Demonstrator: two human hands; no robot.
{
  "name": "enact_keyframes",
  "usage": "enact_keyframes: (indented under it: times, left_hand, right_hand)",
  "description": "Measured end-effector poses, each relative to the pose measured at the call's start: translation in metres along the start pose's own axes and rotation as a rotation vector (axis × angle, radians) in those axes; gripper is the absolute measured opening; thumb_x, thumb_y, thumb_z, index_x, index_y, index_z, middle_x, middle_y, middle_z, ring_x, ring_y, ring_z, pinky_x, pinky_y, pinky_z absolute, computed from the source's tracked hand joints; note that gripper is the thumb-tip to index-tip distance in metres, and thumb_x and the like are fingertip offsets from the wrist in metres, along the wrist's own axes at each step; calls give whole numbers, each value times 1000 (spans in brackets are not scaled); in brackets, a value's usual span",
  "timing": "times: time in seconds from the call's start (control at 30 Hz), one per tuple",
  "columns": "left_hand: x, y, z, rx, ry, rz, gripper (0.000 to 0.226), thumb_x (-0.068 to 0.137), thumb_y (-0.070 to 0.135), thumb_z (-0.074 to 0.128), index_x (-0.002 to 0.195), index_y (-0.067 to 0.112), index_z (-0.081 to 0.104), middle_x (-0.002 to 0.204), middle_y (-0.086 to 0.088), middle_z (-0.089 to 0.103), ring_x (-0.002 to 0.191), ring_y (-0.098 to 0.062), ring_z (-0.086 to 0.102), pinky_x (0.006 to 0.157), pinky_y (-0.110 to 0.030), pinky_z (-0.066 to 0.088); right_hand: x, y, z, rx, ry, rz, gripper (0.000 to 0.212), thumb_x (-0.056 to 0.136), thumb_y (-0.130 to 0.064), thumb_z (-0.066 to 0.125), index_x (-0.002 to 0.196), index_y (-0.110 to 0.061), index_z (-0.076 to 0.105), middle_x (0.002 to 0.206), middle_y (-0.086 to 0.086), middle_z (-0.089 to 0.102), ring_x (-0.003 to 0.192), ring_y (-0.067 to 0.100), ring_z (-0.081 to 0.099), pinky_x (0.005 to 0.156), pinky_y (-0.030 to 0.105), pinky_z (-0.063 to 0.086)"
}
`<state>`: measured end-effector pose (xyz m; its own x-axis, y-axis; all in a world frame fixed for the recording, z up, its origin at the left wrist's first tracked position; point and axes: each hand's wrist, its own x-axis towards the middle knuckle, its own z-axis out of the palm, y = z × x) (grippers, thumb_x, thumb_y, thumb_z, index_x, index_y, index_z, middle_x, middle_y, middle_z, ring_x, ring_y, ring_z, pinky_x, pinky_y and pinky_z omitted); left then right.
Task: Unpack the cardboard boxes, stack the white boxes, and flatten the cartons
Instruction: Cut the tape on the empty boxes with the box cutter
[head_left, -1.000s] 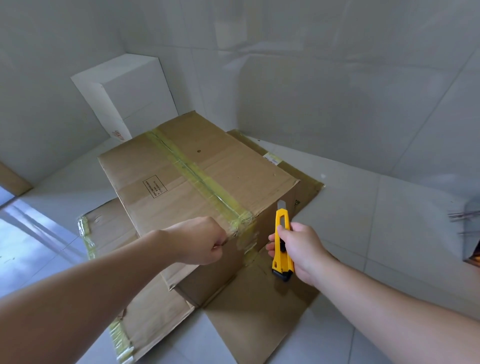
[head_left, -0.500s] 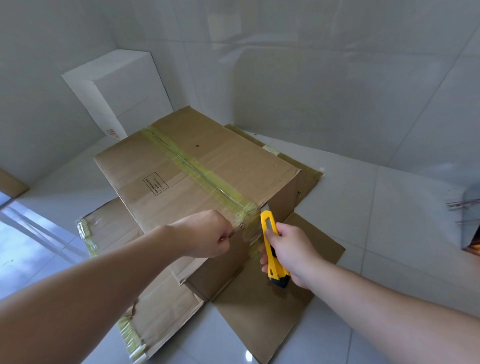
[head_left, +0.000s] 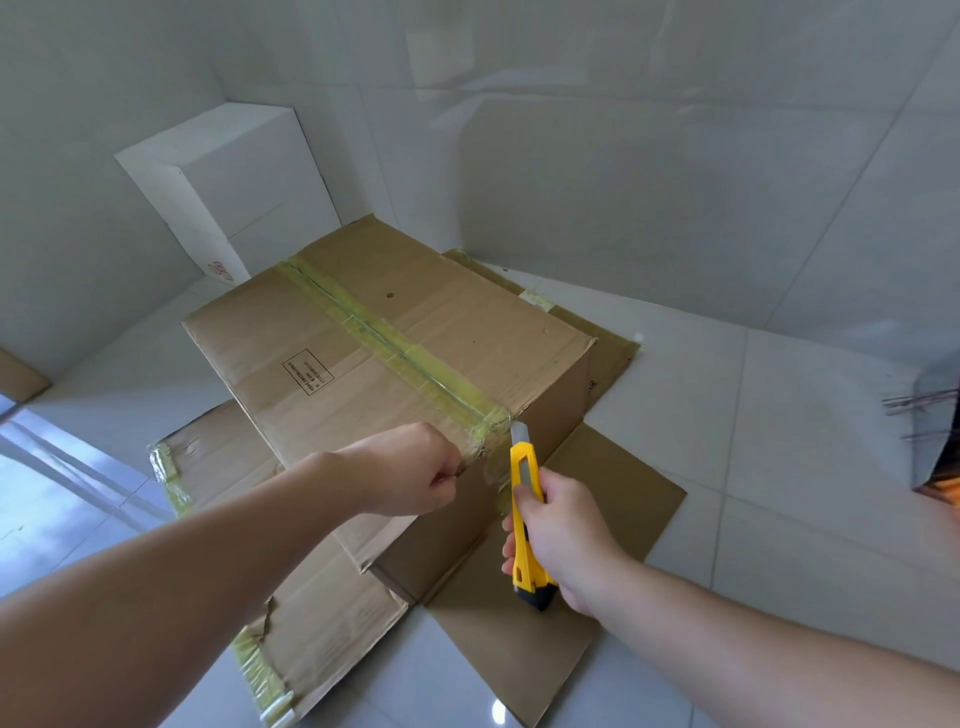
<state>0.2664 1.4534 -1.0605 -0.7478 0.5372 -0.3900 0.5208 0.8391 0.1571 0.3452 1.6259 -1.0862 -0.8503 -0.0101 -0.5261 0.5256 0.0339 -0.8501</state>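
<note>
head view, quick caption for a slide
Right hand brings yellow box cutter to taped cardboard box; left hand steadies it.

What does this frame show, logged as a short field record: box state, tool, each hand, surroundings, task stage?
box: sealed cardboard box, tape strip along its top seam
tool: yellow utility knife, blade out, tip at the tape's near end
right hand: grips the knife
left hand: fingers curled at the box's near top edge
under box: flattened cartons on the tiled floor
corner: white boxes, stacked
stage: box not yet opened
</note>
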Motion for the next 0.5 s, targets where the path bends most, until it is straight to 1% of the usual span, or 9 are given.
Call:
enact_keyframes:
  times: [0.03,0.13,0.17,0.27,0.37,0.5]
  left_hand:
    - [0,0,0,-3,4,2,27,83,19,46,58,16,39,64,-1,44,58,-17,39,58,-37,45]
    - [0,0,-1,-13,0,-1,26,84,18,46,59,16,39,65,-1,44,58,-17,39,58,-36,44]
    - [0,1,-1,-16,0,0,26,84,18,46,59,15,39,65,-1,44,58,-16,39,57,-35,43]
    - [-1,0,2,-25,9,-2,26,85,18,46,59,15,40,66,-2,45,58,-17,39,57,-33,42]
    - [-1,1,2,-32,10,-1,27,85,17,45,59,16,39,66,-1,44,58,-16,38,57,-31,41]
    - [0,0,2,-47,14,8,28,85,17,46,58,16,39,66,-1,44,58,-15,38,57,-29,40]
  right_hand:
    - [1,0,1,1,3,0,13,101,-17,44,103,-15,57,76,12,57,53,23,56,55,38,58]
    - [13,-5,-4,-30,37,-1,15,101,-18,44,112,-14,55,79,13,58,53,22,57,51,35,57]
    - [13,-4,-4,-30,38,-5,16,101,-19,44,111,-13,55,79,12,58,53,22,58,52,36,58]
    - [1,7,2,-52,29,-28,14,101,-19,44,101,-13,57,76,12,57,52,22,57,54,39,59]
    - [-2,11,5,-57,27,-36,14,101,-19,45,101,-15,58,77,12,57,52,21,57,53,37,59]
    - [0,11,10,9,33,-17,14,101,-18,46,98,-10,56,75,11,57,51,21,57,53,37,58]
